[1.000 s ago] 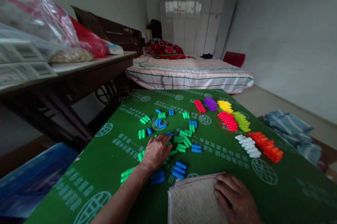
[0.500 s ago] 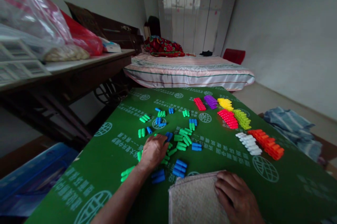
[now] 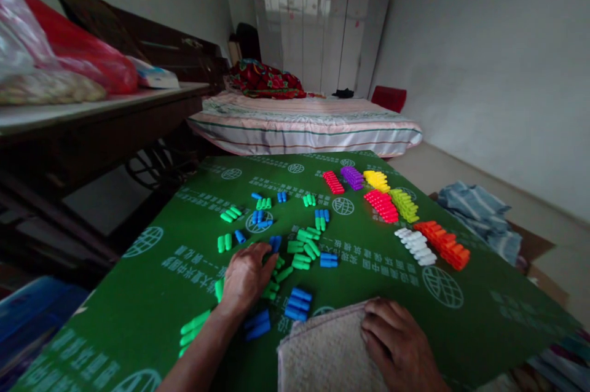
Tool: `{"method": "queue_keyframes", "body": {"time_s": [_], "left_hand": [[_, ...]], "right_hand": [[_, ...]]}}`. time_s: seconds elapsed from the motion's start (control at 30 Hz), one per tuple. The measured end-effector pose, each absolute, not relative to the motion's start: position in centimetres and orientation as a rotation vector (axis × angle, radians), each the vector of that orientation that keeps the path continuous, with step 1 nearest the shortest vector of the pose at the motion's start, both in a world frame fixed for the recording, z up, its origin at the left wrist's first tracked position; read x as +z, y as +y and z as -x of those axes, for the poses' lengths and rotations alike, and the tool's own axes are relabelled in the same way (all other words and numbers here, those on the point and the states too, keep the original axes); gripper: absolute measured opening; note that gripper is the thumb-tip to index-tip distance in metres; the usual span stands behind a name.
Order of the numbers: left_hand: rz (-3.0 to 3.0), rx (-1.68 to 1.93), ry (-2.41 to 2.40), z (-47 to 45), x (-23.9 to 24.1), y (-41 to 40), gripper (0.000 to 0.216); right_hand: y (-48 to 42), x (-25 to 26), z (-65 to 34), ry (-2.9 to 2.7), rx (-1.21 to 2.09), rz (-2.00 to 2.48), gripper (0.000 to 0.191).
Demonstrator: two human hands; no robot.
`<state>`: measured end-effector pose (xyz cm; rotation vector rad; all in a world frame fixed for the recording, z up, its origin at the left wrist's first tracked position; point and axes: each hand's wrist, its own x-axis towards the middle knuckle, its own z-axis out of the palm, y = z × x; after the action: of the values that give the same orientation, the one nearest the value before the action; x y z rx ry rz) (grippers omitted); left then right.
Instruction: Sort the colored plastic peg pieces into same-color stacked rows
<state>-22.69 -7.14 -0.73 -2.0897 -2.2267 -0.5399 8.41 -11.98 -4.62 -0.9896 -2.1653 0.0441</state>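
Observation:
My left hand point(image 3: 246, 272) reaches down among small green and blue tapered plastic pieces, its fingers curled and closed. Its fingertips are partly hidden, so what they pinch cannot be made out. Blue pieces point(image 3: 275, 243) lie right at its index finger, and green pieces point(image 3: 271, 287) are beside the thumb. My right hand point(image 3: 399, 340) is closed over the right edge of a folded beige cloth point(image 3: 322, 349), fingers bent on it. Between the cloth and the left forearm lie a blue row point(image 3: 298, 304) and another blue group point(image 3: 257, 324). More green pieces point(image 3: 193, 329) lie left of the forearm.
Sorted rows stand at the right: orange point(image 3: 442, 244), white point(image 3: 415, 246), red point(image 3: 381, 205), lime point(image 3: 404, 205), yellow point(image 3: 377, 180) and purple point(image 3: 352, 177). The green board point(image 3: 369, 318) carries them. A desk point(image 3: 170, 97) is at the left, a bed point(image 3: 313, 128) beyond.
The camera view has turned to the right, so everything appears shifted left. My left hand stays by the same blue pieces, and my right hand stays on the cloth.

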Motion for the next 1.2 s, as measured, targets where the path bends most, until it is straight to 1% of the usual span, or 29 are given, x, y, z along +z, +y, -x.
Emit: {"method": "queue_keyframes", "body": {"time_s": [0.3,0.6,1.2], "left_hand": [[2.077,-0.624,-2.279,22.0,0.2,-7.3,0.026],[2.048,-0.694,-2.273,22.3,-1.2,-7.5,0.023],[1.987,-0.785,-2.274,23.0,-2.0,-7.4,0.031]], "right_hand": [[-12.1,-4.7,-8.6,-2.205,0.072,1.019,0.017],[-11.9,-5.6,-9.4,-2.249,0.006,0.981,0.018],[-11.7,-5.5,-9.6,-2.239,-0.048,0.911,0.02]]}}
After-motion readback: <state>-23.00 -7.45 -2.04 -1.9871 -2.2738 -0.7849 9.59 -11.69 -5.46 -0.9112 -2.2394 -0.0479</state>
